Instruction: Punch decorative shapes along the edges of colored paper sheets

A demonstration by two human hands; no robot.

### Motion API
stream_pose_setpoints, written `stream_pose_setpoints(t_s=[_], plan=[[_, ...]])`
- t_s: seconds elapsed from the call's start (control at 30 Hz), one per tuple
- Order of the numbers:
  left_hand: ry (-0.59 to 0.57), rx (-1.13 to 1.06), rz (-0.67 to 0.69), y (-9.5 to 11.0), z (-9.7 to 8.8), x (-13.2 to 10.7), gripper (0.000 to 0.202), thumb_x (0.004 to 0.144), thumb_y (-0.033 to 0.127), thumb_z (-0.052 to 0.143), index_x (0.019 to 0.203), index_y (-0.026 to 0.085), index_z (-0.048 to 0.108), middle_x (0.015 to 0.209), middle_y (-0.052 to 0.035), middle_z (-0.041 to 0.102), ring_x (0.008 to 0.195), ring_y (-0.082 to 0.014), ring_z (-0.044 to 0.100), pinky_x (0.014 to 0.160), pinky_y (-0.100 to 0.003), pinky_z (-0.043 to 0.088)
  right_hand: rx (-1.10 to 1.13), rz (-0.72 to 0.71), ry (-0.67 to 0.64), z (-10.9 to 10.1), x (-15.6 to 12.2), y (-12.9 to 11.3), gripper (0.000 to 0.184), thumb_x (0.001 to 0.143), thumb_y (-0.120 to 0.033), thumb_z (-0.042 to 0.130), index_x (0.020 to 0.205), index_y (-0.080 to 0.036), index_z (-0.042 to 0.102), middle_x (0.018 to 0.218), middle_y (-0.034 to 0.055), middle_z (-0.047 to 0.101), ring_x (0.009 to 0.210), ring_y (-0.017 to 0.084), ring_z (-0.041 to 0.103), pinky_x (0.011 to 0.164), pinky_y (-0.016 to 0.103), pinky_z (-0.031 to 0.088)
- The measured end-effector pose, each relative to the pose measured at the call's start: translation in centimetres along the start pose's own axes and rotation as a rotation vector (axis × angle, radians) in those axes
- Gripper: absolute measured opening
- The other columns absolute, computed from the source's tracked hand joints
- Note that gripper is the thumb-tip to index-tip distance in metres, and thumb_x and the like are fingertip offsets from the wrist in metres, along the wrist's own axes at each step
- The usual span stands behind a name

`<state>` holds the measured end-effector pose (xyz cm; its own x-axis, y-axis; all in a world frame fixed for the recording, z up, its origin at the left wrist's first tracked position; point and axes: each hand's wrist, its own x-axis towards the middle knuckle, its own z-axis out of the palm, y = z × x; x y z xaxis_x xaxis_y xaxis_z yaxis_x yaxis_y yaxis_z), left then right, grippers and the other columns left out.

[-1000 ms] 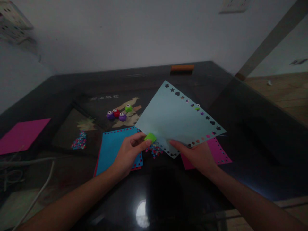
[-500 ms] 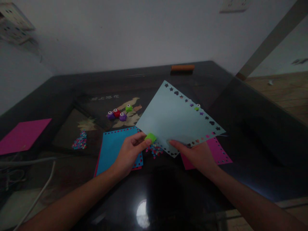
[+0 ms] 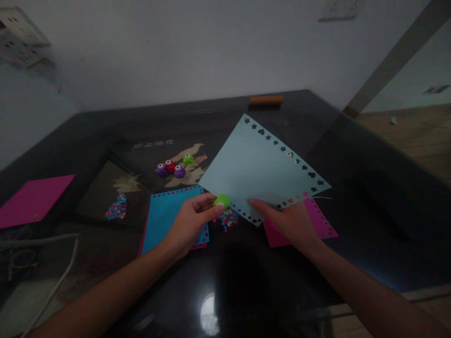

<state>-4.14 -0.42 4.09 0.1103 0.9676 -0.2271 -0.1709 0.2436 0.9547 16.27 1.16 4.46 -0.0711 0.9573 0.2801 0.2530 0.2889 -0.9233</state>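
Note:
A pale blue sheet of paper (image 3: 260,164) is held up, tilted, above the table. Stars, hearts and flowers are cut out along its right and lower edges. My right hand (image 3: 292,218) grips its lower right side, thumb on top and fingers hidden underneath. Between thumb and fingers of my left hand (image 3: 192,218) is a green paper punch (image 3: 222,202), set at the sheet's lower left edge. Paper confetti (image 3: 228,218) lies below the punch. A blue sheet (image 3: 169,211) with a punched border rests under my left hand, and a pink punched sheet (image 3: 278,237) under my right.
Several owl-shaped punches, among them a red one (image 3: 170,165), stand beyond the blue sheet. More confetti (image 3: 117,206) and a plain pink sheet (image 3: 37,199) are at the left. A brown roll (image 3: 266,100) lies by the wall. A pale cable (image 3: 59,281) crosses the left front.
The pale blue sheet has shifted slightly up and right with my right hand. The green punch has moved a little up along its edge, still in my left hand.

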Motion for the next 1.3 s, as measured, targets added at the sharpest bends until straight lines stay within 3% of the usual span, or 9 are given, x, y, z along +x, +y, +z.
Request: stream_pose_setpoints(t_s=[0.23, 0.43, 0.63, 0.9, 1.3], plan=[[-0.054, 0.018, -0.013, 0.6, -0.4, 0.2, 0.025, 0.066, 0.032, 0.080, 0.085, 0.018, 0.071, 0.088, -0.0031, 0.073, 0.084, -0.0167, 0.065, 0.083, -0.028, 0.045, -0.014, -0.004, -0.019, -0.1, 0.0, -0.4, 0.034, 0.075, -0.033, 0.066, 0.108, -0.029, 0.065, 0.103, 0.0052, 0.071, 0.114, 0.030, 0.057, 0.099, 0.055, 0.043], [-0.194, 0.289, -0.032, 2.3, -1.6, 0.6, 0.022, 0.065, 0.028, 0.078, 0.083, 0.018, 0.070, 0.083, -0.0037, 0.073, 0.079, -0.0201, 0.067, 0.078, -0.035, 0.051, -0.058, 0.006, -0.018, -0.3, 0.1, -0.3, 0.032, 0.074, -0.035, 0.066, 0.106, -0.029, 0.066, 0.101, 0.0053, 0.072, 0.115, 0.031, 0.057, 0.099, 0.056, 0.043], [-0.359, 0.470, -0.003, 3.0, -2.3, 0.9, 0.028, 0.069, 0.025, 0.074, 0.096, 0.021, 0.071, 0.090, -0.0039, 0.074, 0.082, -0.0214, 0.069, 0.080, -0.035, 0.053, -0.105, 0.010, 0.006, -0.6, 0.1, -0.1, 0.034, 0.075, -0.034, 0.065, 0.109, -0.027, 0.066, 0.099, 0.0070, 0.072, 0.115, 0.033, 0.057, 0.100, 0.059, 0.040], [-0.381, 0.815, 0.075, 2.6, -3.6, 1.4, 0.035, 0.076, 0.034, 0.067, 0.107, 0.019, 0.069, 0.094, -0.0076, 0.073, 0.082, -0.0237, 0.066, 0.076, -0.035, 0.052, -0.091, -0.007, 0.004, -0.5, 0.2, -0.1, 0.037, 0.075, -0.033, 0.065, 0.111, -0.026, 0.065, 0.096, 0.0069, 0.072, 0.111, 0.032, 0.059, 0.098, 0.058, 0.042], [-0.470, 0.911, 0.129, 2.8, -4.2, 1.2, 0.043, 0.072, 0.020, 0.064, 0.115, 0.027, 0.066, 0.115, -0.0048, 0.068, 0.100, -0.0252, 0.063, 0.090, -0.037, 0.047, -0.093, 0.002, -0.030, -0.6, 0.3, -0.6, 0.034, 0.076, -0.032, 0.064, 0.109, -0.027, 0.066, 0.098, 0.0061, 0.072, 0.111, 0.031, 0.060, 0.098, 0.055, 0.044]])
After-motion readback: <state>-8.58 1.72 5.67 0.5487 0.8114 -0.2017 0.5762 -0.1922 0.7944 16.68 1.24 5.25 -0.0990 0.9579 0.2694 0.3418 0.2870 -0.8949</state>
